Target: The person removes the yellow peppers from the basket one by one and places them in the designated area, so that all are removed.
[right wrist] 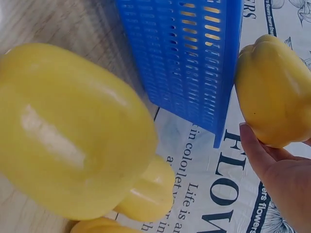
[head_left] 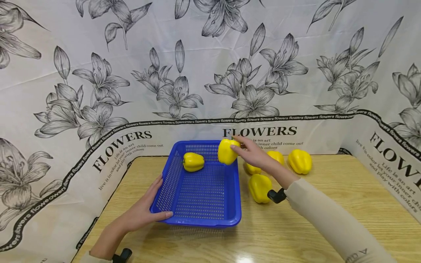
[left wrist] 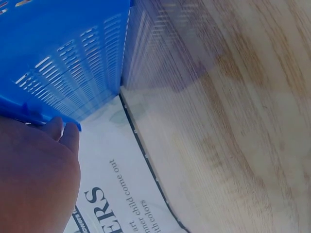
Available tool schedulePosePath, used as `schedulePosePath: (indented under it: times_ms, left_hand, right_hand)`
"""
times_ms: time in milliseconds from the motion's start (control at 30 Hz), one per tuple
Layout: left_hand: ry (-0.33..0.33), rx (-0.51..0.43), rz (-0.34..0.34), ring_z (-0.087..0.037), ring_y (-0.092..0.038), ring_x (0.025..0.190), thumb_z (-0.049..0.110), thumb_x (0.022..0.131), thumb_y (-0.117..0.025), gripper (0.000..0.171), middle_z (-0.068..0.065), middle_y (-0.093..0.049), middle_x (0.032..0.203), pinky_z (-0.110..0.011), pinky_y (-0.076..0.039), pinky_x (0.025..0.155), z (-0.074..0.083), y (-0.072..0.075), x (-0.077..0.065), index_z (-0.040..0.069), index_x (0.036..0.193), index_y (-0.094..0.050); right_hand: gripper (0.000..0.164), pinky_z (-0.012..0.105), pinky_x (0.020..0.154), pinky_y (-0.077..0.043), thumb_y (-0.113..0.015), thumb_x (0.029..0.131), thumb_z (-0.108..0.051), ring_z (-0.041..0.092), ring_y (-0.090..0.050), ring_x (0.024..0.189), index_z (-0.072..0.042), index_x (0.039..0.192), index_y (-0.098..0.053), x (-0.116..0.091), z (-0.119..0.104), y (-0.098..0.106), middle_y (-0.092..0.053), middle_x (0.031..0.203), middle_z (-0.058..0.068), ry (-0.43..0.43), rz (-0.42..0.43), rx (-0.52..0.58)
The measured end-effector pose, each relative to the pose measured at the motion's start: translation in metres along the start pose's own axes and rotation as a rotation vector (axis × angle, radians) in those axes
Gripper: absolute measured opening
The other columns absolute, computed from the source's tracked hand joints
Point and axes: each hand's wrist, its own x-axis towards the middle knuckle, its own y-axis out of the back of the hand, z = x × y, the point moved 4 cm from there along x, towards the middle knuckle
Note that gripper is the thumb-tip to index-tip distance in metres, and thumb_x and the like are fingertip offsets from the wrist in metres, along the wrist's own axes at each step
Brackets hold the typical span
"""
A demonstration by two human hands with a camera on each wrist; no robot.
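Observation:
My right hand (head_left: pixel 251 150) holds a yellow bell pepper (head_left: pixel 227 152) over the right rim of a blue plastic basket (head_left: pixel 200 221). In the right wrist view the same pepper (right wrist: pixel 274 92) overlaps the rim, with the thumb and fingers at its lower end. Inside the basket, near its back left corner, another yellow bell pepper (head_left: pixel 193 162) lies on its side. My left hand (head_left: pixel 141 212) grips the basket's left rim, thumb along the front left corner. The left wrist view shows those fingers (left wrist: pixel 71 136) curled at the rim.
Right of the basket several more yellow peppers sit on the wooden table (head_left: pixel 329 204): one nearest the front (head_left: pixel 260 188), one at the far right (head_left: pixel 300 161), others partly hidden behind my right forearm. A flower-printed cloth (head_left: pixel 184 98) hangs behind the table and along its sides.

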Motion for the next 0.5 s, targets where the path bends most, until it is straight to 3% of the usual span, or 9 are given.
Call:
schedulePosePath:
  times_ms: [500]
  left_hand:
    - [0.003,0.001,-0.004,-0.04,-0.008,0.156,0.045,0.087,-0.079,0.111,-0.005,0.001,0.173,-0.071,-0.023,0.115,0.001,0.0,0.001,0.022,0.166,-0.004]
  right_hand:
    - [0.06,0.059,0.11,-0.041,-0.049,0.109,-0.032,0.044,-0.052,0.131,0.001,0.157,-0.036,-0.025,0.004,0.024,-0.041,0.157,0.024,0.036,-0.015,-0.101]
